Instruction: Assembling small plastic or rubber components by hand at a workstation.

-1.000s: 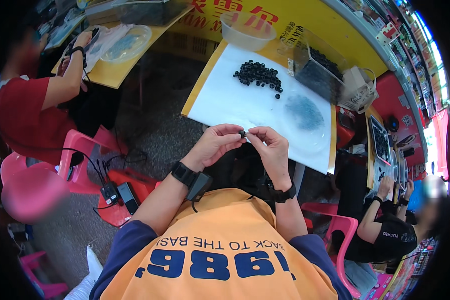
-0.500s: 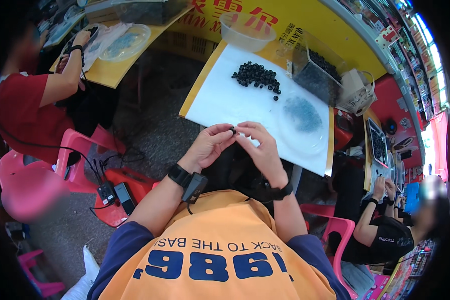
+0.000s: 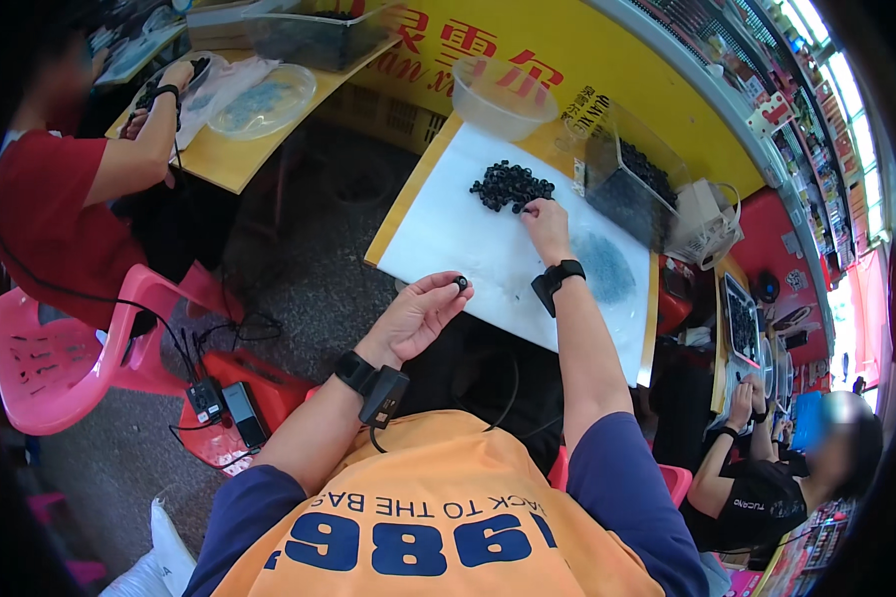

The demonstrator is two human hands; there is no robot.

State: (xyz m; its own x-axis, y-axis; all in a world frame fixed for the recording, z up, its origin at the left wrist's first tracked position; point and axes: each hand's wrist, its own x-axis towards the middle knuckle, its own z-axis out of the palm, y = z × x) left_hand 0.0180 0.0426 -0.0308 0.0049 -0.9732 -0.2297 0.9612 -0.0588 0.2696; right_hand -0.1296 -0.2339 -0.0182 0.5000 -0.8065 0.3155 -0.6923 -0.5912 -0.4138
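Left hand is pinching a small black piece in a nearly closed grip near the front edge of the white board. Right hand is hanging out by the black pile, mostly closed (can't tell if it's gripping anything, tbh).

I've got my white tabletop approx. 1 o'clock, yellow wall behind, 12 to 2. 2nd tabletop, yellowish, at 10. Pink plastic chair at 9, red stool & gray flr at 8. Packed shelves w/ bright light beyond, 2; red wall, 3.
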